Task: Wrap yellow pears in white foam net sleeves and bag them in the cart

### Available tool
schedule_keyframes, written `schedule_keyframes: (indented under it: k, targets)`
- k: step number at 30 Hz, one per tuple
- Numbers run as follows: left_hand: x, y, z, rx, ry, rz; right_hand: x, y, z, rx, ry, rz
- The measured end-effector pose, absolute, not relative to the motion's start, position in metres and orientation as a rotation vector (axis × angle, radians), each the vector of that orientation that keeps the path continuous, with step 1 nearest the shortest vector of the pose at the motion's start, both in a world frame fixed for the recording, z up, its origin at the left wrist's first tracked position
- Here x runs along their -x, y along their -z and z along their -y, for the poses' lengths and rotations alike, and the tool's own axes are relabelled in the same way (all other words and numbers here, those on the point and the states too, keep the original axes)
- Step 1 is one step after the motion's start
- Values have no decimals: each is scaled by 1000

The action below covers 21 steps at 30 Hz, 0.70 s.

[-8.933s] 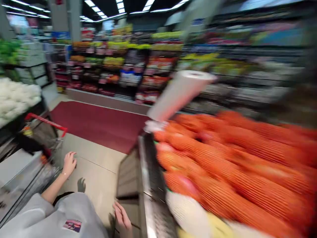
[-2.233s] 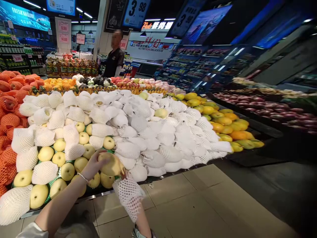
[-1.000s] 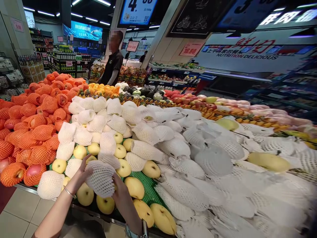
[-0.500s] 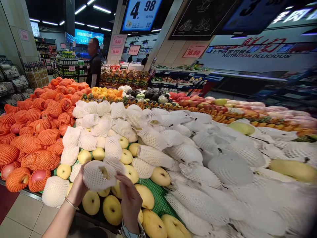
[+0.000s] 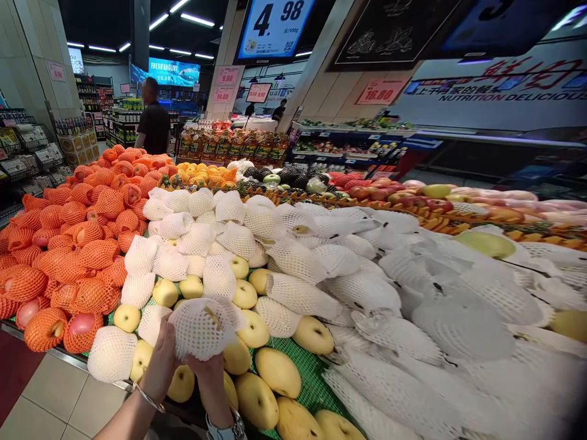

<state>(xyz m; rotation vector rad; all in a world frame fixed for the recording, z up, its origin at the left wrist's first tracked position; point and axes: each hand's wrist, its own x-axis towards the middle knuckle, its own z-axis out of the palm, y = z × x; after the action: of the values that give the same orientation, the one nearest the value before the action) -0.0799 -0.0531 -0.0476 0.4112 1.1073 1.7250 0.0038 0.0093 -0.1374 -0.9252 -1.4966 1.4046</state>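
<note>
A pear in a white foam net (image 5: pixel 199 333) is held up over the front of the fruit display, and a yellowish strip of skin shows through a gap in the net. My left hand (image 5: pixel 161 357) grips its left side, with a bangle on the wrist. Under it is my right hand (image 5: pixel 210 370), pressed against the underside; most of its fingers are hidden behind the net. A watch sits on the right wrist. Bare yellow pears (image 5: pixel 257 400) lie close by on green matting (image 5: pixel 308 366), right of my right hand.
Orange-netted fruit (image 5: pixel 73 263) is heaped to the left. White-netted pears (image 5: pixel 293 260) and pale wrapped fruit (image 5: pixel 444 318) fill the middle and right. A person in dark clothes (image 5: pixel 155 125) stands beyond the display. A price screen (image 5: pixel 275 27) hangs above.
My right hand has moved from the net's right edge to beneath the pear. The pear now sits higher and tilted in both hands. The view has swung slightly; the far person has turned.
</note>
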Motion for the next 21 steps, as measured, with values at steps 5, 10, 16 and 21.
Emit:
schedule_keyframes:
  k: [5, 10, 16, 21]
  targets:
    - [107, 39, 56, -667, -1623, -1261, -5, 76, -39, 978, -1252, 1602]
    - [132, 22, 73, -704, -1608, -1339, 57, -17, -101, 773, -849, 2042]
    - [136, 17, 95, -745, -1577, -1278, 154, -25, -138, 943, -516, 2364]
    - [141, 24, 104, -664, -1589, -1264, 161, -2, -146, 920, -548, 2357]
